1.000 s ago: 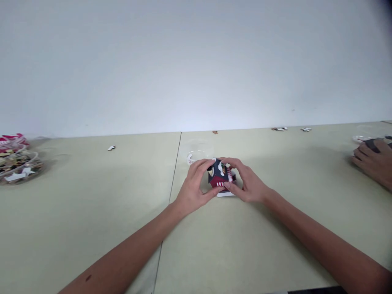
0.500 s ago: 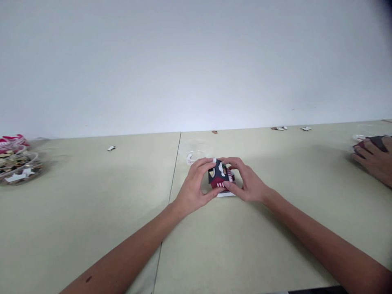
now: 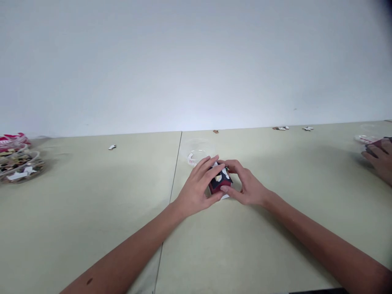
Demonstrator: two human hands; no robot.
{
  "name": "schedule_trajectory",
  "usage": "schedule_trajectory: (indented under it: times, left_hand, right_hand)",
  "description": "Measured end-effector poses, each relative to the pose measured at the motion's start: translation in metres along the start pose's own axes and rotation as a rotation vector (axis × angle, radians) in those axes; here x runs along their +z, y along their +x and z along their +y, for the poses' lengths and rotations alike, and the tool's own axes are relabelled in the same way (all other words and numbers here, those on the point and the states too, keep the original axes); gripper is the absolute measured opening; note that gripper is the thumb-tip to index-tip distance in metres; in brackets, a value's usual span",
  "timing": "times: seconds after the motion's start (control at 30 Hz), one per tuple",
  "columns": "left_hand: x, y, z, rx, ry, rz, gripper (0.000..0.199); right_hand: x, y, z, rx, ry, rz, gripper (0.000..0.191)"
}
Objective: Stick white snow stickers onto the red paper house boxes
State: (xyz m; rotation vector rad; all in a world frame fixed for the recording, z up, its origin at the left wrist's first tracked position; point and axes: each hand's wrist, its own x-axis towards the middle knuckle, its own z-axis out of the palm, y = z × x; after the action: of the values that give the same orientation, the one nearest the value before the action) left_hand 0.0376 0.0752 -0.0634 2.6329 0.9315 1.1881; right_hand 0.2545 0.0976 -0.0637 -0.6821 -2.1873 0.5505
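L hand (image 3: 196, 190) & R hand (image 3: 248, 187) in narrow grip on small navy/red folded card piece (image 3: 219, 182) on table (image 3: 92, 196)

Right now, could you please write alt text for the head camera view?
A person's left hand and right hand cup a small navy-and-maroon paper model on a pale green table, a clear plastic container behind; a co-worker's hand sits at the right edge.

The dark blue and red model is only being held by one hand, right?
No, it isn't just one hand. Two hands are holding it: the left hand and the right hand both have their fingers on the dark blue and red model. You can see this in the head view.
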Motion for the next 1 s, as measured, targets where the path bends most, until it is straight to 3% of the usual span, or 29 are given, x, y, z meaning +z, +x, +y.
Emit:
schedule_trajectory:
  times: [0.17, 0.5, 0.8, 1.0]
  left_hand:
    - [0.0, 0.002, 0.004, 0.002, 0.032, 0.013, 0.078]
    - [-0.014, 0.011, 0.002, -0.057, 0.18, -0.031, 0.071]
    - [-0.018, 0.013, 0.006, -0.094, 0.105, -0.065, 0.054]
    - [-0.017, 0.012, 0.005, -0.11, 0.08, -0.057, 0.058]
  right_hand:
    - [-0.002, 0.002, -0.002, -0.035, 0.015, -0.034, 0.056]
    - [-0.004, 0.0, 0.006, -0.077, -0.14, 0.051, 0.061]
    - [-0.009, 0.002, 0.006, -0.156, -0.232, 0.137, 0.039]
    - [-0.007, 0.003, 0.004, -0.175, -0.211, 0.174, 0.03]
